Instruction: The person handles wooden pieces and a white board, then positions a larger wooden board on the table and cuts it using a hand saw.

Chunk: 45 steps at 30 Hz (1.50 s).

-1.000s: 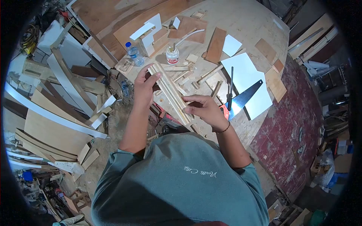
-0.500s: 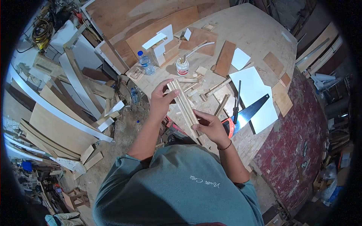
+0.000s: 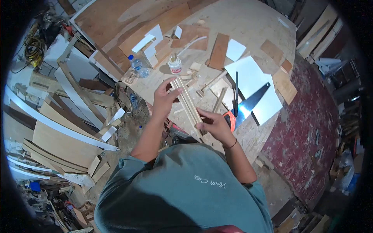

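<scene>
Between both hands is a bundle of light wooden strips, lying side by side and tilted across the table's near edge. My left hand wraps its far end, thumb on top. Around the near end, my right hand is closed with its thumb pressed on the strips. Right by that hand lies a handsaw with an orange handle and a shiny blade. A dark bar clamp rests next to the saw's handle. Beyond the strips stands a jar with a brush or stick in it.
On the wooden worktable are white panels, a brown board, wood offcuts and a water bottle. A white-edged curved piece and other boards lean at the left. Dark red sheeting covers the floor at right.
The view has shifted, so the table and its things sit slightly further left and up. Both hands keep their hold on the strips.
</scene>
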{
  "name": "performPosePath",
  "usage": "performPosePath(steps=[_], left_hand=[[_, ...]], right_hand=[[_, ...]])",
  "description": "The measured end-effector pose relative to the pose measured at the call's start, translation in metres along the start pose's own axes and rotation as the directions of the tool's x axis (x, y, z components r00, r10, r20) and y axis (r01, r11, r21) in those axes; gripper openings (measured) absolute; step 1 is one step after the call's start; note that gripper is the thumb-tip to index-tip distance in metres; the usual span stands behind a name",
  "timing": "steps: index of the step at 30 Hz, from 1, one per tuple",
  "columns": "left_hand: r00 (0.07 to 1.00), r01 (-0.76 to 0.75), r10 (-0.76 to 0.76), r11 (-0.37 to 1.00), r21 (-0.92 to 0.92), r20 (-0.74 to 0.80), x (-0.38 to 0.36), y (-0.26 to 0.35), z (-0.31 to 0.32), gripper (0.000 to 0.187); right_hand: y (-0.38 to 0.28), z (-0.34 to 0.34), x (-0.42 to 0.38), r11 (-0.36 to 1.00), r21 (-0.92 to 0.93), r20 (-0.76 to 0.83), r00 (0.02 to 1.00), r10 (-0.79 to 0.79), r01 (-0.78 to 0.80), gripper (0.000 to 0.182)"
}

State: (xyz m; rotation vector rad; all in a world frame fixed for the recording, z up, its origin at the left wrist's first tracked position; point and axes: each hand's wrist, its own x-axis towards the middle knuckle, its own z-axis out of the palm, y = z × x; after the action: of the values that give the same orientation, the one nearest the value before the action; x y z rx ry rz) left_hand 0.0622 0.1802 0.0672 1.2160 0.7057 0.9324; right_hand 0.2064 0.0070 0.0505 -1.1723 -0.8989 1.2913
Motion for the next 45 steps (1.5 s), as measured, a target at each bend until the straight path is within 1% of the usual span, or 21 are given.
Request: performPosePath(steps=[8,14,15,17,18,20,22,24,25,27,28,29,30,31,32,34,36,38,39,41,45], left_hand=[[0.998,0.052,-0.05,0.996,-0.069,0.035,-0.006,-0.009,0.034,0.039],[0.999,0.044,-0.042,0.996,-0.072,0.029,-0.014,-0.028,0.066,0.045],[0.999,0.039,-0.037,0.997,-0.073,0.03,-0.015,-0.033,0.068,0.045],[0.972,0.21,-0.218,0.973,-0.094,-0.092,-0.012,-0.049,0.07,0.046],[0.974,0.199,-0.207,0.975,-0.097,-0.09,-0.01,-0.066,0.063,0.046],[0.951,0.28,-0.31,0.881,-0.381,-0.016,-0.007,-0.102,0.045,0.053],[0.93,0.346,-0.364,0.834,-0.43,0.042,-0.022,-0.114,0.045,0.052],[0.901,0.415,-0.423,0.778,-0.472,0.094,-0.039,-0.119,0.05,0.052],[0.915,0.392,-0.393,0.812,-0.432,0.091,-0.049,-0.115,0.062,0.051],[0.931,0.364,-0.352,0.866,-0.344,0.098,-0.066,-0.103,0.083,0.05],[0.933,0.356,-0.349,0.869,-0.345,0.084,-0.071,-0.097,0.091,0.05],[0.942,0.334,-0.309,0.9,-0.28,0.129,-0.076,-0.092,0.099,0.051],[0.946,0.307,-0.272,0.927,-0.215,0.176,-0.08,-0.087,0.106,0.053],[0.949,0.291,-0.251,0.931,-0.222,0.193,-0.082,-0.081,0.113,0.049],[0.952,0.283,-0.246,0.933,-0.223,0.18,-0.085,-0.079,0.117,0.049],[0.956,0.238,-0.187,0.943,-0.231,0.225,-0.089,-0.075,0.126,0.048],[0.964,0.19,-0.148,0.964,-0.184,0.221,-0.093,-0.07,0.131,0.044],[0.949,0.306,-0.244,0.863,-0.401,0.197,-0.094,-0.07,0.13,0.046],[0.952,0.299,-0.242,0.865,-0.402,0.187,-0.094,-0.071,0.128,0.046],[0.914,0.407,-0.361,0.804,-0.435,0.187,-0.092,-0.077,0.122,0.034],[0.879,0.474,-0.387,0.764,-0.437,0.278,-0.088,-0.098,0.108,0.024]], right_hand=[[-0.001,-0.026,-0.022,0.999,-0.011,-0.001,0.999,-0.035,0.035,0.056],[0.007,-0.055,-0.047,0.999,-0.029,-0.021,0.999,-0.03,0.03,0.068],[0.032,-0.069,-0.047,1.0,0.018,-0.071,0.997,0.018,-0.017,0.065],[0.057,-0.09,-0.053,0.98,0.172,-0.179,0.974,0.136,-0.105,0.062],[0.069,-0.098,-0.058,0.982,0.164,-0.177,0.976,0.126,-0.097,0.062],[0.101,-0.117,-0.066,0.994,0.08,-0.348,0.933,0.093,-0.07,0.063],[0.128,-0.133,-0.072,0.979,0.067,-0.502,0.841,0.201,-0.194,0.064],[0.138,-0.147,-0.078,0.968,0.069,-0.5,0.831,0.244,-0.243,0.068],[0.141,-0.151,-0.077,0.937,-0.159,-0.54,0.822,0.182,-0.312,0.073],[0.144,-0.155,-0.074,0.712,-0.567,-0.564,0.825,0.03,-0.414,0.088],[0.139,-0.154,-0.072,0.713,-0.572,-0.552,0.834,0.032,-0.406,0.088],[0.134,-0.154,-0.07,0.922,-0.313,-0.402,0.911,0.09,-0.228,0.088],[0.128,-0.152,-0.069,0.996,0.026,-0.232,0.969,0.084,-0.08,0.088],[0.119,-0.15,-0.069,0.994,0.092,-0.101,0.993,0.062,-0.052,0.081],[0.111,-0.147,-0.072,0.994,0.091,-0.086,0.994,0.062,-0.054,0.081],[0.07,-0.129,-0.081,0.99,-0.006,0.204,0.969,0.139,-0.14,0.072],[0.069,-0.122,-0.083,0.986,-0.029,0.148,0.975,0.166,-0.163,0.061],[0.068,-0.12,-0.085,0.984,-0.169,0.038,0.997,0.069,-0.062,0.055],[0.071,-0.118,-0.086,0.987,-0.156,0.013,0.999,-0.047,0.048,0.051],[0.072,-0.12,-0.093,0.983,-0.174,0.021,0.998,-0.056,0.058,0.05],[0.086,-0.123,-0.108,0.988,-0.149,0.038,0.998,-0.04,0.045,0.046]])
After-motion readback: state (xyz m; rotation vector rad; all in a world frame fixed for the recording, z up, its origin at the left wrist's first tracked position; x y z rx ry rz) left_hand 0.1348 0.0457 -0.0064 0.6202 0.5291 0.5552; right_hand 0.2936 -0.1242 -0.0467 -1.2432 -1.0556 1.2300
